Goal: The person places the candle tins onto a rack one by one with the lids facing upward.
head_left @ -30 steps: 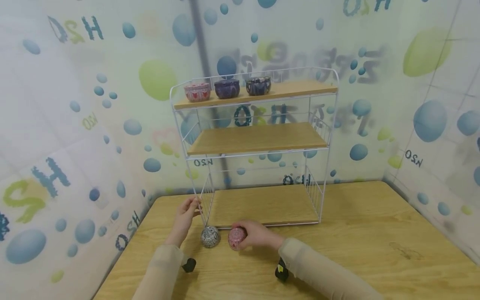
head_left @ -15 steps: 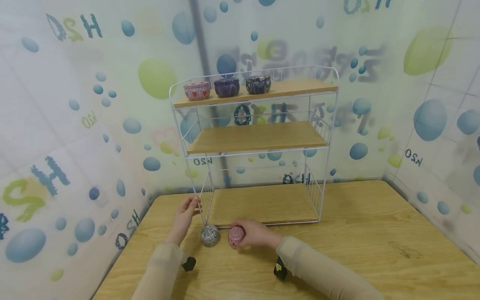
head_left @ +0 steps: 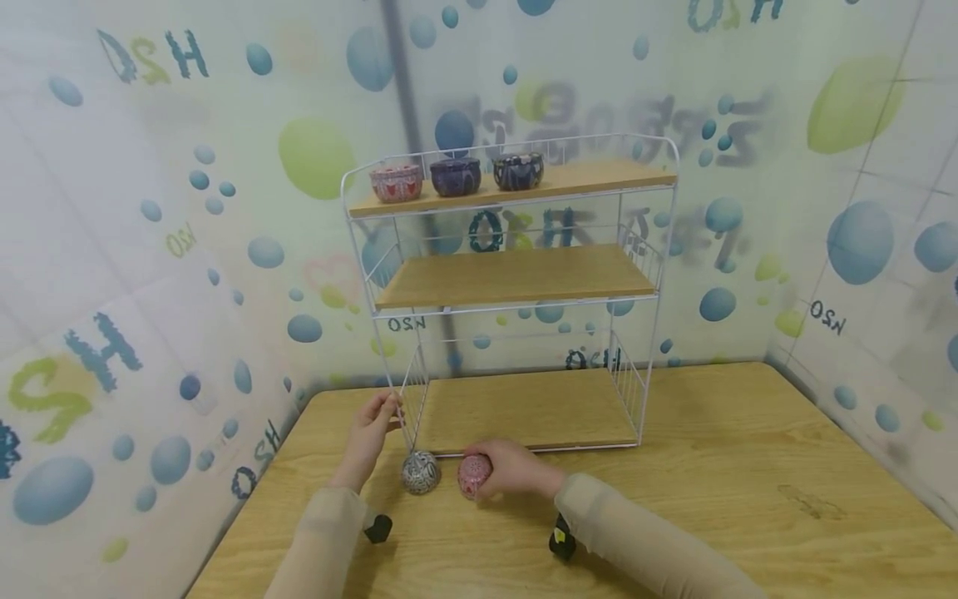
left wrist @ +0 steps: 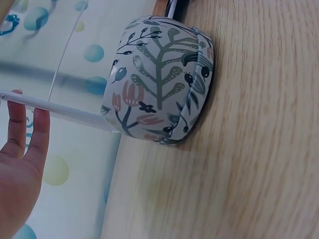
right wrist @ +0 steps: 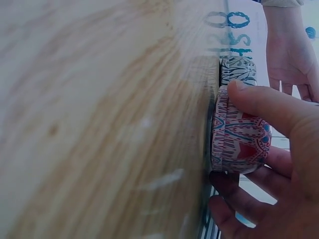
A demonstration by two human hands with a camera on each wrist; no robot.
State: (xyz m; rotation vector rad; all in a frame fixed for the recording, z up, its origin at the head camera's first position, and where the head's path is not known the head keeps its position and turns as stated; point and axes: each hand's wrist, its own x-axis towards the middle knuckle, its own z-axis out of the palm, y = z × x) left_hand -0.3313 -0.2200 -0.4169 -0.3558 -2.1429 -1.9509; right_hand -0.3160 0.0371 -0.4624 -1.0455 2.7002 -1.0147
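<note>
My right hand (head_left: 520,468) holds a small round pink-and-red patterned tin (head_left: 475,476) on the table, just in front of the rack. In the right wrist view, the thumb lies along one side of the tin (right wrist: 244,137) and the fingers curl at the other. My left hand (head_left: 369,433) grips the front left post of the white wire rack (head_left: 651,366); the left wrist view shows two fingers (left wrist: 40,134) against the post, the thumb hidden. Between the hands sits a second round tin (head_left: 421,472), white with leaves and flowers in the left wrist view.
The rack has three wooden shelves. On its top shelf (head_left: 591,175) stand a pink tin (head_left: 397,182), a dark blue tin (head_left: 455,176) and a dark floral tin (head_left: 518,170). Black wrist devices (head_left: 562,539) show below the forearms. Patterned curtains (head_left: 247,233) surround the wooden table (head_left: 733,491).
The head view has shifted very slightly. Both hands keep their holds, and the tins stay where they were.
</note>
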